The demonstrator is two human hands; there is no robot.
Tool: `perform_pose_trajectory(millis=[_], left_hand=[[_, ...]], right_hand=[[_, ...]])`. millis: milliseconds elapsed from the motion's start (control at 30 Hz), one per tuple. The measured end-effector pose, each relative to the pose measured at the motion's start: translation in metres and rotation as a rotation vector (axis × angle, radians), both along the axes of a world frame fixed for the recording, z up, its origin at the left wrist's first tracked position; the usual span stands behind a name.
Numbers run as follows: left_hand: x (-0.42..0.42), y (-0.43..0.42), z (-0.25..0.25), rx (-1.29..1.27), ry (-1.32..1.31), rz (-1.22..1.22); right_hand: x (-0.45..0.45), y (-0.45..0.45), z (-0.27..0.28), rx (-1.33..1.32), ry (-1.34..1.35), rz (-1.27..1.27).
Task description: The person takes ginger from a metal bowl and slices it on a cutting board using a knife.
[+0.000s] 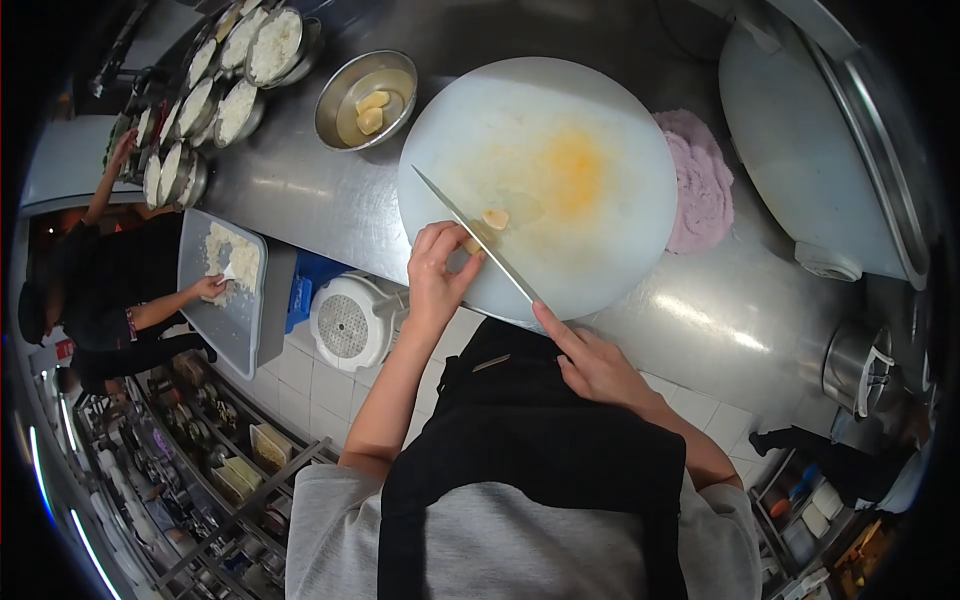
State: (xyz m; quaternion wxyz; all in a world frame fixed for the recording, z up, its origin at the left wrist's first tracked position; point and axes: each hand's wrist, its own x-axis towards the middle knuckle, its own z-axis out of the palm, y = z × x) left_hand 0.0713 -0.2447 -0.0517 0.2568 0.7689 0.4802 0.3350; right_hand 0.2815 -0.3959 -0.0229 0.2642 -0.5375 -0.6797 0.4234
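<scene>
My right hand is closed round the handle of a long knife, index finger stretched along its near end. The blade runs diagonally over a round white cutting board. My left hand pinches a pale yellow peeled piece, possibly ginger, against the board at the blade; the blade partly hides it. A cut pale yellow chunk lies just beyond the blade. A wet patch and an orange stain mark the board. Beyond its left side, a metal bowl holds similar peeled pieces in liquid.
A purple cloth sticks out from under the board's right side. Several metal bowls of rice stand at the far left. A co-worker reaches into a grey tub of rice. A large pale container is at right.
</scene>
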Motion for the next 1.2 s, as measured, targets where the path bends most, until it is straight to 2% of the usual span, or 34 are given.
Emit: perform_pose_trajectory(millis=[667, 867, 933, 967, 1033, 1200], left_hand=[[0.0, 0.002, -0.005, 0.014, 0.001, 0.012], [0.002, 0.001, -0.003, -0.019, -0.035, 0.02], [0.003, 0.001, -0.003, -0.022, -0.038, 0.014], [0.002, 0.002, -0.003, -0.025, -0.039, 0.009], [0.002, 0.002, -0.004, -0.029, -0.042, 0.013], [0.003, 0.001, -0.004, -0.017, -0.047, 0.022]], right_hand=[[0.0, 0.001, 0.002, -0.018, -0.039, 0.005], [0.0, 0.018, 0.001, 0.038, 0.115, -0.016], [0.003, 0.028, 0.015, -0.317, 0.064, 0.076], [0.004, 0.023, 0.013, -0.314, 0.064, 0.079], [0.007, 0.008, 0.005, -0.071, 0.024, 0.025], [0.003, 0.024, -0.004, -0.045, 0.078, 0.01]])
